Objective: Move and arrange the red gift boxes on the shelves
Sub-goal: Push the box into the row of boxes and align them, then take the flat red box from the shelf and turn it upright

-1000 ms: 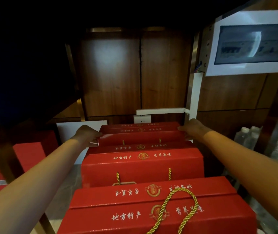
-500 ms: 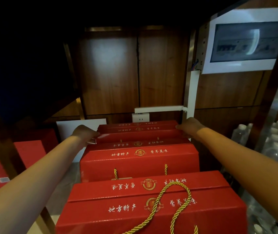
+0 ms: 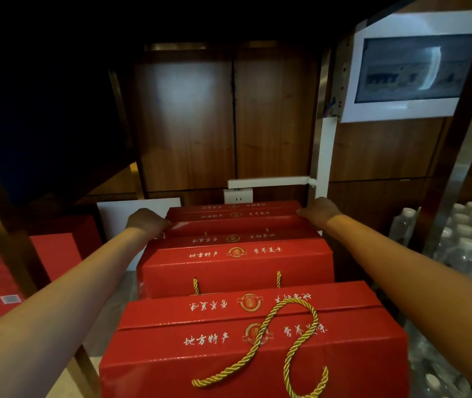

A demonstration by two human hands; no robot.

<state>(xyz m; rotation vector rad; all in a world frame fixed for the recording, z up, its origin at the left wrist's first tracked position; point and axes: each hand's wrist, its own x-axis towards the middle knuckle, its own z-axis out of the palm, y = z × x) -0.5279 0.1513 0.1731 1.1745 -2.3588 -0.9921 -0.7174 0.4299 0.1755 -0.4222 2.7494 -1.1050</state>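
Note:
Three red gift boxes with gold print stand in a row running away from me on a low shelf. The nearest box (image 3: 253,337) has a gold rope handle lying across its lid. The middle box (image 3: 237,262) sits behind it. The farthest box (image 3: 233,218) stands against the wooden back wall. My left hand (image 3: 145,221) grips its left end and my right hand (image 3: 319,211) grips its right end, both arms stretched forward over the row.
More red boxes (image 3: 56,251) lie in the dim compartment at the left, behind a wooden post. A white board (image 3: 117,214) leans behind the far box, below a wall socket (image 3: 237,195). Packs of water bottles (image 3: 470,239) fill the right. A white electrical panel (image 3: 410,67) hangs at the upper right.
My hands stay on the ends of the farthest box. The view has shifted slightly, so the boxes sit a little lower left in the frame; the boxes themselves show no clear movement.

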